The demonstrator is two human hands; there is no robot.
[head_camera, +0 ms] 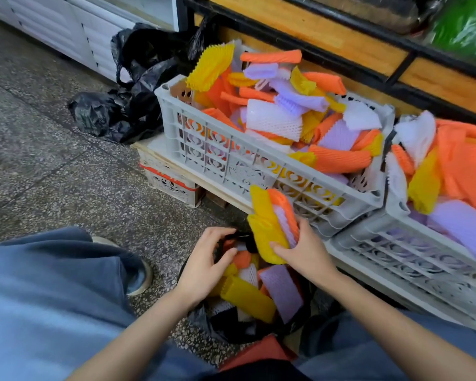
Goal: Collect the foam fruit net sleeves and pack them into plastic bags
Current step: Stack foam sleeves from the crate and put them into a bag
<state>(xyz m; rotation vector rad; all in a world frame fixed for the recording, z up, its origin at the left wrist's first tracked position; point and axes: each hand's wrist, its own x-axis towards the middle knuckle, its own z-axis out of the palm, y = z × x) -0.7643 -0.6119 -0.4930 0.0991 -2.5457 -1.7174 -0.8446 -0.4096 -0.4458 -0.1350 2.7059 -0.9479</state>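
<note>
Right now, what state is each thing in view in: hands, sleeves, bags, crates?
black bag: open, partly filled with sleeves.
bundle of sleeves: held above the black bag, not yet in.
left hand: pinches the black bag's rim.
right hand: grips the bundle of sleeves.
left crate: heaped above its rim.
right crate: holds sleeves.
spare bags: crumpled on the floor.

The right hand (305, 251) grips a stack of foam sleeves (270, 224). Beside it, the left hand (204, 265) holds the black bag (259, 332) by its rim.
</note>
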